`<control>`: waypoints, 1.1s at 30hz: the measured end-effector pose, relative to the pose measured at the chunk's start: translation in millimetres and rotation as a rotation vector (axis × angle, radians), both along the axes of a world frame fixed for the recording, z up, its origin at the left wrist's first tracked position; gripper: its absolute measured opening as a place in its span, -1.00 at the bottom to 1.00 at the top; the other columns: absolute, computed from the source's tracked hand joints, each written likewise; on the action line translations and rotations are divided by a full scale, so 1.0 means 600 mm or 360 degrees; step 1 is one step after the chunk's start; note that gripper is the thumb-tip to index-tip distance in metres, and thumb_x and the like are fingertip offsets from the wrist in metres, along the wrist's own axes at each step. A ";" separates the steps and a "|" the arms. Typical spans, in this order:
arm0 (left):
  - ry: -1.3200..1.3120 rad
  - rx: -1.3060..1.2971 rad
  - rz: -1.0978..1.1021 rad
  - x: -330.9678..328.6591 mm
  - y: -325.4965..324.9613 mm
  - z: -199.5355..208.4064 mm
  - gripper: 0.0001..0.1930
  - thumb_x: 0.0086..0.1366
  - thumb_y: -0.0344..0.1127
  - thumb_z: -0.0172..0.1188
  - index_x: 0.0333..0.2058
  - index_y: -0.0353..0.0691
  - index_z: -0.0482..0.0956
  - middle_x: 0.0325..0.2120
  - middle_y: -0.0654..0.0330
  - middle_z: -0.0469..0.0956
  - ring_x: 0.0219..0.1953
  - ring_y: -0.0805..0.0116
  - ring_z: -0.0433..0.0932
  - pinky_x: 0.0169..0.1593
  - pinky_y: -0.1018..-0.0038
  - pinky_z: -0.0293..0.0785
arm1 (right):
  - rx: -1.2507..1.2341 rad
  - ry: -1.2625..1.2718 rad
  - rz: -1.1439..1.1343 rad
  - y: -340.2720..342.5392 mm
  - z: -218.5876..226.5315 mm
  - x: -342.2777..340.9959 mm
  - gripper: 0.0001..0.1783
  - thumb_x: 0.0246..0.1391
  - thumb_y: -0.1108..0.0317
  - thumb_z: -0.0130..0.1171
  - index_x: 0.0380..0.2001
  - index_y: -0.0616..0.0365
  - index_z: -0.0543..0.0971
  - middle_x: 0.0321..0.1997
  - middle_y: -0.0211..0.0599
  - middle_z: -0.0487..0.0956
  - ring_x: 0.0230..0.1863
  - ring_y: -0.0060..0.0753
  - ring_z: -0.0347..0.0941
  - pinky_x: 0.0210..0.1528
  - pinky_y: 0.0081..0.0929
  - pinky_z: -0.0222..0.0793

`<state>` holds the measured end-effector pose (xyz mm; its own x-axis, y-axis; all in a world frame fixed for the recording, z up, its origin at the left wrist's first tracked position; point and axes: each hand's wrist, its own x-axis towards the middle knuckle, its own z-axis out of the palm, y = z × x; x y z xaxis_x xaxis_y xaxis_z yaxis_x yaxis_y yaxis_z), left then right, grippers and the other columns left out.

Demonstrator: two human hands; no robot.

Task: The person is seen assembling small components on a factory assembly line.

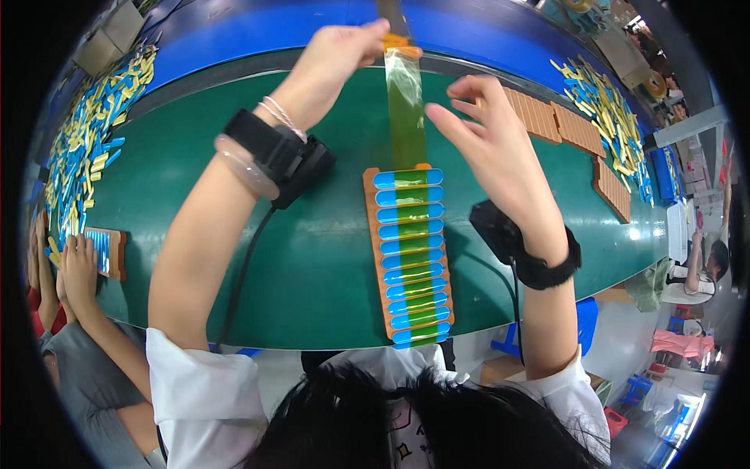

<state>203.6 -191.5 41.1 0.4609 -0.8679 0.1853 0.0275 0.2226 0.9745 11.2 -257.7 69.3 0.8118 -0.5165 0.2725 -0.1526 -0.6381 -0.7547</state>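
**Tape strip stretched along the tray**

My left hand (336, 55) pinches the far end of the translucent yellow-green tape strip (405, 102), whose long axis runs away from me over the orange slotted tray of blue pieces (409, 254) on the green belt (312, 273). My right hand (488, 144) hovers beside it, fingers spread.

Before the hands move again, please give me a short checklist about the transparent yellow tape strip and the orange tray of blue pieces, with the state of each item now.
1. Left hand pinches the far end of the transparent yellow tape strip: ok.
2. Strip runs straight down onto the long orange tray of blue pieces: ok.
3. Tape lies along the middle of the blue row to the near end: ok.
4. Right hand holds the tape: not ok, open beside it, apart.
5. Tape pressed flat without bubbles: cannot tell.
6. Tray lies fully on the green belt: ok.
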 end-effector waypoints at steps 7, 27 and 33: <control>0.0504 -0.0320 -0.0309 -0.041 0.017 0.119 -0.63 0.27 -0.16 -0.19 -0.23 -0.41 0.40 -0.25 -0.01 0.48 -0.13 0.29 0.44 0.01 0.43 0.27 | 0.1904 0.0104 0.0641 0.034 0.027 -0.091 -0.51 0.05 0.28 0.03 0.02 0.26 0.22 -0.08 -0.23 0.42 -0.07 -0.50 0.34 -0.05 -0.54 0.26; -0.2824 0.0497 -0.0487 -0.144 0.158 0.033 -0.65 0.02 -0.39 -0.07 -0.14 -0.15 0.35 -0.12 0.21 0.35 -0.01 0.38 0.30 0.07 0.28 0.12 | 0.1851 0.0128 0.0485 0.004 0.031 -0.149 -0.73 -0.01 0.50 0.04 -0.19 0.36 0.40 -0.25 -0.23 0.51 -0.25 -0.50 0.45 -0.17 -0.54 0.36; -0.2948 0.0860 0.0114 0.066 0.227 0.000 -0.71 0.02 -0.38 -0.02 -0.20 -0.09 0.35 -0.35 0.30 0.41 -0.18 0.42 0.41 -0.06 0.32 0.21 | 0.1796 0.0331 0.0676 0.015 -0.016 -0.120 -0.68 -0.11 0.56 0.14 -0.20 0.31 0.42 -0.25 -0.26 0.53 -0.25 -0.57 0.44 -0.17 -0.64 0.33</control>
